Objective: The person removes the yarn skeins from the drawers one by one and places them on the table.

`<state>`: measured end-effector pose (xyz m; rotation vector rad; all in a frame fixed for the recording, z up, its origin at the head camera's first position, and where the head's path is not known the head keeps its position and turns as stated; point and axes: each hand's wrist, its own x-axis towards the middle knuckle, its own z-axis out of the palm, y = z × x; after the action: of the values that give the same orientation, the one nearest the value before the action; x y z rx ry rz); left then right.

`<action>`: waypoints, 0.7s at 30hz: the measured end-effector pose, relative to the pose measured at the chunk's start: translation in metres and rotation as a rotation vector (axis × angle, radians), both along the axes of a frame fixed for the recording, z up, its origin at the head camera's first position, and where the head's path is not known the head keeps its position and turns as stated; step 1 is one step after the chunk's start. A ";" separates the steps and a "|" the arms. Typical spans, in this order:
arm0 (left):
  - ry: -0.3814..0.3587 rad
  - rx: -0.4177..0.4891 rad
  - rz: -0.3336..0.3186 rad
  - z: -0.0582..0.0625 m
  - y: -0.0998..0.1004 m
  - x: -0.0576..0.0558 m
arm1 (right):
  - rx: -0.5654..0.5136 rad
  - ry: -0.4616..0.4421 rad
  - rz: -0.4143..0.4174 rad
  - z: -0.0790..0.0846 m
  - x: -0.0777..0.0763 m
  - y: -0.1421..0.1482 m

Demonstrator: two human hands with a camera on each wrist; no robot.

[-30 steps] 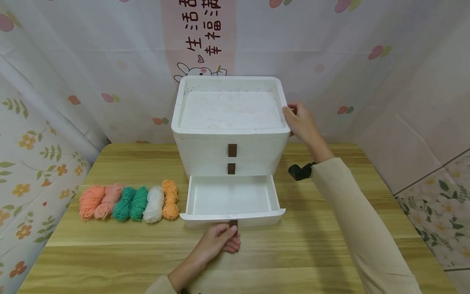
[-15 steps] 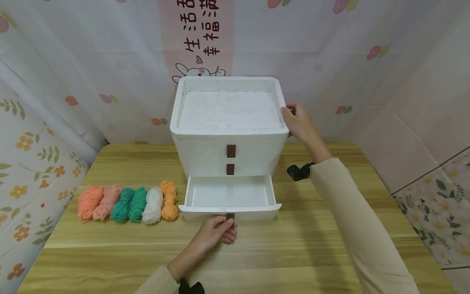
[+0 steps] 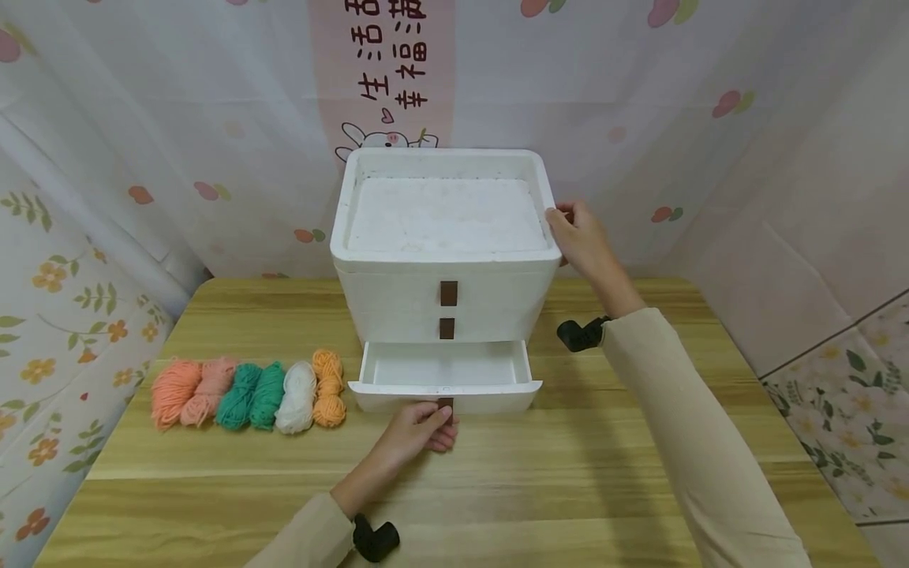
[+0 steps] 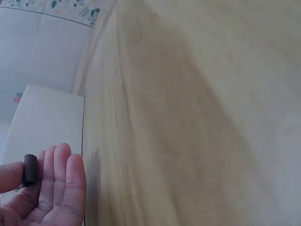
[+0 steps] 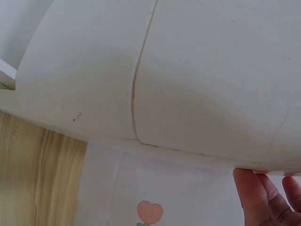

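A white drawer cabinet [image 3: 398, 304] stands at the back middle of the table, its bottom drawer [image 3: 490, 400] pulled partly out and bare inside. My left hand [image 3: 408, 434] is at the drawer front, pinching its brown pull tab [image 4: 30, 170] between thumb and fingers; the other fingers lie below, palm up in the left wrist view. At the cabinet's right side, my right hand [image 3: 584, 241] grips the top edge, thumb at the rim. In the right wrist view its fingertips [image 5: 249, 181] press against the cabinet's edge. Two upper brown tabs [image 3: 449, 293] sit on closed drawers.
Left of the drawer lies a row of yarn skeins: coral [image 3: 176, 394], pink [image 3: 209, 392], green [image 3: 267, 396], white [image 3: 297, 398] and orange [image 3: 329, 388]. The orange one is close to the drawer's left corner. A patterned curtain [image 3: 611, 95] hangs right behind the cabinet.
The bottom drawer has slid inward, away from me, with my left hand moving along on its tab. My right hand has stayed at the cabinet's top edge.
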<state>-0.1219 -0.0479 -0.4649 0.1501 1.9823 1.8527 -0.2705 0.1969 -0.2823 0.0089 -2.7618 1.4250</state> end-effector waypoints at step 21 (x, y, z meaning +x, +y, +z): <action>-0.009 -0.059 0.068 0.003 0.007 -0.041 | 0.004 0.010 -0.003 0.001 0.002 0.000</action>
<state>-0.1630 -0.0413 -0.4624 0.0581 2.0570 1.8306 -0.2684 0.1971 -0.2811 0.0113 -2.7558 1.4145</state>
